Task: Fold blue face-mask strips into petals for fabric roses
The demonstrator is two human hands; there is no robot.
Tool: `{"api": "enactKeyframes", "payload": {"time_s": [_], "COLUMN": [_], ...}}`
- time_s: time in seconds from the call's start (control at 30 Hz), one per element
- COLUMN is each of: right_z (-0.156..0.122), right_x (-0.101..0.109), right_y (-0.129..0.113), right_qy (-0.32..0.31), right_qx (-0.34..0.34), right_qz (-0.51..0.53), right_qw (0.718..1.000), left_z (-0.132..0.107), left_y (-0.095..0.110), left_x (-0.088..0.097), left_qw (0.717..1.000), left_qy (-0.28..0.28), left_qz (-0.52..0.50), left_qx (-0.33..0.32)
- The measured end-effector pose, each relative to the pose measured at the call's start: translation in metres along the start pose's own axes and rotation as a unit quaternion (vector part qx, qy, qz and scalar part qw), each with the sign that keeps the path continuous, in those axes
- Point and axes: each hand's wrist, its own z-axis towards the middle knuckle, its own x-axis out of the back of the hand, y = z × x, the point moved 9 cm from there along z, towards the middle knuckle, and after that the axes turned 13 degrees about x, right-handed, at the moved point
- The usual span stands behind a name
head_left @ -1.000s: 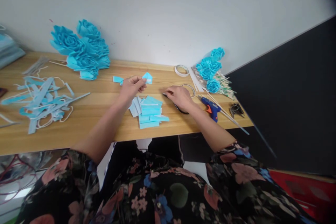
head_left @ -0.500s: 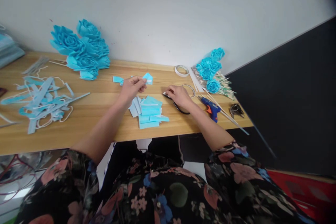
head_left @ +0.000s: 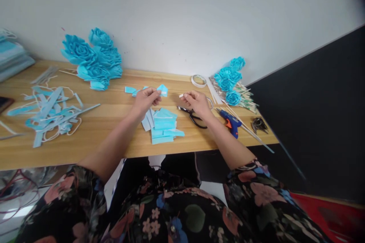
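Between the fingertips of my left hand (head_left: 148, 98) is a small folded blue fabric piece (head_left: 162, 89) with a white strip across it. My right hand (head_left: 196, 101) pinches a short piece of white tape (head_left: 181, 95), held a little to the right of the blue piece and apart from it. Just below my right hand, black-handled scissors (head_left: 196, 119) lie on the table. A pile of cut blue fabric pieces (head_left: 164, 123) rests below and between my hands. Another blue strip (head_left: 130, 90) lies left of my left hand.
A tape roll (head_left: 199, 81), blue fabric roses (head_left: 228, 78) and a blue glue gun (head_left: 230, 121) are on the right. Larger blue flowers (head_left: 94, 59), tangled strips (head_left: 54, 112) and stacked masks (head_left: 13, 59) stand left on the wooden table (head_left: 94, 133).
My right hand has lifted off the scissors and now holds the white tape piece. The scissors stay on the table. My left hand keeps its hold on the blue piece.
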Motion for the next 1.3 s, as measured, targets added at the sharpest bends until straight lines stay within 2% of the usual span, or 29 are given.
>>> {"api": "enactKeyframes", "payload": {"time_s": [0.13, 0.23, 0.37, 0.5, 0.63, 1.3], "right_z": [0.010, 0.013, 0.015, 0.011, 0.006, 0.001], "right_x": [0.001, 0.000, -0.016, -0.033, -0.039, -0.042], "right_y": [-0.049, -0.080, -0.103, -0.104, -0.099, -0.095], "right_qy": [0.041, 0.073, 0.074, 0.070, 0.068, 0.059], "right_qx": [0.090, 0.180, 0.317, 0.408, 0.435, 0.465], "right_qz": [-0.019, -0.080, -0.188, -0.264, -0.287, -0.308], "right_qw": [0.995, 0.978, 0.927, 0.871, 0.851, 0.828], "left_z": [0.000, -0.001, -0.003, -0.005, -0.004, -0.003], "left_y": [0.000, 0.000, 0.001, 0.002, 0.001, -0.002], "left_x": [0.000, 0.000, -0.002, -0.003, -0.004, -0.005], "left_qw": [1.000, 1.000, 1.000, 0.999, 0.999, 0.999], "left_qy": [0.001, 0.003, -0.003, 0.000, 0.001, -0.003], "left_qz": [0.010, 0.018, 0.027, 0.031, 0.028, 0.028], "left_qx": [0.003, 0.005, 0.009, 0.011, 0.017, 0.027]}}
